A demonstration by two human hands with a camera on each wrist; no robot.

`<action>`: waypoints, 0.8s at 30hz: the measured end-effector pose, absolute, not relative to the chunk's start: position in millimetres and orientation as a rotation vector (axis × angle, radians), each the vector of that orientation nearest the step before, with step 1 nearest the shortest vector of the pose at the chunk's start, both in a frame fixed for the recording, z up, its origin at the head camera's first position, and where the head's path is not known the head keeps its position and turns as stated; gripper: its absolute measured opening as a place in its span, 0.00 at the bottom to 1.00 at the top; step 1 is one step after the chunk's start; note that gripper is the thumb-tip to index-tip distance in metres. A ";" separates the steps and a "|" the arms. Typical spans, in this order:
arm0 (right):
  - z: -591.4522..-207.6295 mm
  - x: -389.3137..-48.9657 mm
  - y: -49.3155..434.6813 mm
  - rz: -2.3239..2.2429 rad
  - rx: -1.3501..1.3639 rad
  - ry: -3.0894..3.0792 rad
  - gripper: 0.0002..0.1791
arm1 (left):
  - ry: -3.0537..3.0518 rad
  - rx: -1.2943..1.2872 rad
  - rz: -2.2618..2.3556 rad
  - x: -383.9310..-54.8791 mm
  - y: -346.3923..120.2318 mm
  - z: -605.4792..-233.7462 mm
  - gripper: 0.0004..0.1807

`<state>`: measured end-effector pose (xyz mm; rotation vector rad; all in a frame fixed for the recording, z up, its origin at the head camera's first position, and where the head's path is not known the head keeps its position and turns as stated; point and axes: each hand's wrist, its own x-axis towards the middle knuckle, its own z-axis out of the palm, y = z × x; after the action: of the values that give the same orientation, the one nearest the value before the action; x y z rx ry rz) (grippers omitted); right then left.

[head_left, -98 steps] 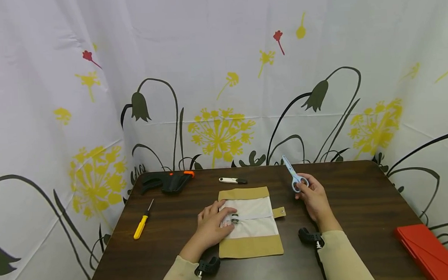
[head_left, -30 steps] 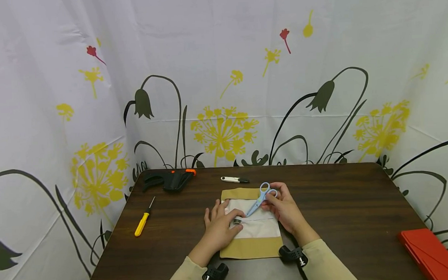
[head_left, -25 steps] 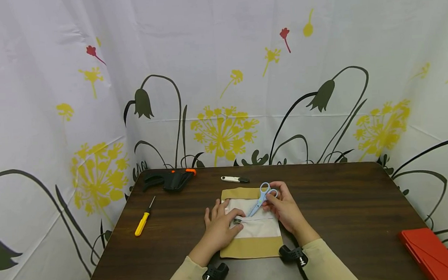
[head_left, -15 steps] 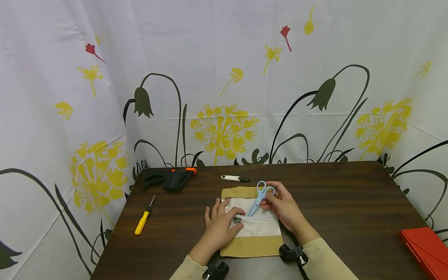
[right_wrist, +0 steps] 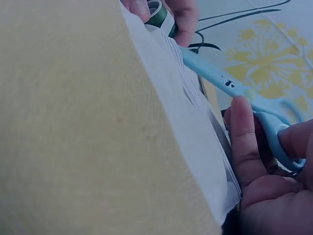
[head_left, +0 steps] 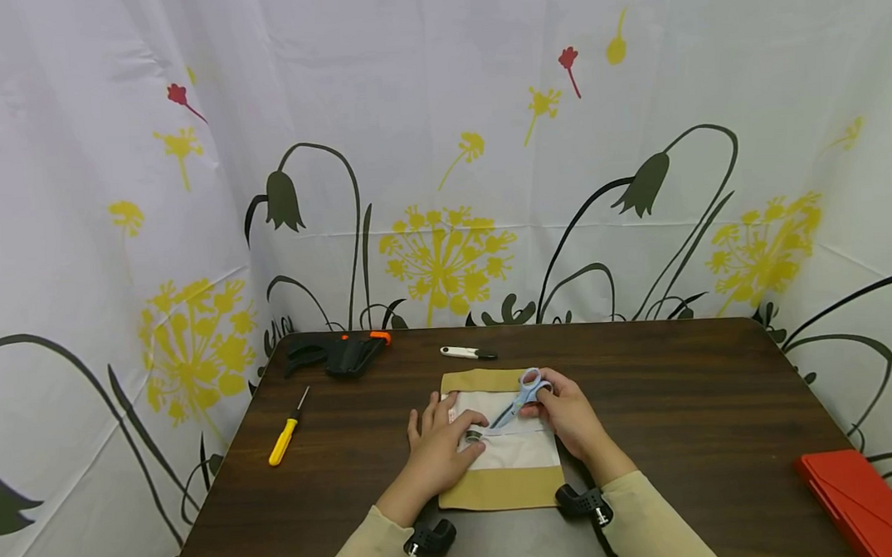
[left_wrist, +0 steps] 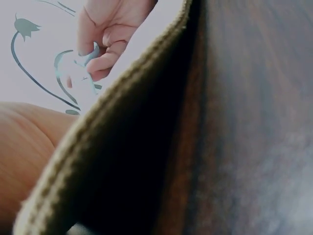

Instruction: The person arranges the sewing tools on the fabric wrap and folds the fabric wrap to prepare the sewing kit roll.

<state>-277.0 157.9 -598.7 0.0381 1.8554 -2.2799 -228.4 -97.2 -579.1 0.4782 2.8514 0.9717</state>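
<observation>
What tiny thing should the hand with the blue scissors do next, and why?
I'd guess the right hand should gently slide the blue scissors down behind the edge of the white cloth: it holds them with the blades slanting toward that edge, and the left hand rests on the pouch beside it.

Scissors (right_wrist: 220, 78): tip hidden behind pouch (head_left: 502, 489) band (right_wrist: 188, 83) | spool (head_left: 474, 436): partly covered by left hand (head_left: 440, 449) | red box (head_left: 863, 501), table's (head_left: 684, 434) right edge: cropped | label (head_left: 452, 414), pouch's left edge: unreadably small
</observation>
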 end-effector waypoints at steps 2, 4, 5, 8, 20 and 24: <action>-598.6 -277.2 157.6 -2.257 0.043 1.859 0.15 | 2.852 0.472 0.966 -228.4 -96.8 -579.0 0.13; -598.2 -277.2 157.6 -2.265 0.051 1.832 0.17 | 2.852 0.467 0.962 -228.5 -96.3 -578.7 0.14; -598.0 -277.2 157.8 -2.280 0.058 1.811 0.18 | 2.852 0.464 0.960 -228.6 -96.1 -578.6 0.14; -596.7 -276.7 158.4 -2.331 0.057 1.753 0.19 | 2.854 0.458 0.954 -229.1 -95.4 -578.3 0.16; -599.9 -275.8 155.1 -2.215 0.068 1.927 0.21 | 2.866 0.453 0.932 -229.2 -95.3 -578.8 0.17; -598.4 -273.1 154.7 -2.247 0.077 1.951 0.20 | 2.868 0.468 0.956 -229.7 -95.7 -579.7 0.17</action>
<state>-273.1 154.7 -598.4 0.0774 1.9515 -2.2474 -229.7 -95.7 -579.7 0.4685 2.8683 0.9562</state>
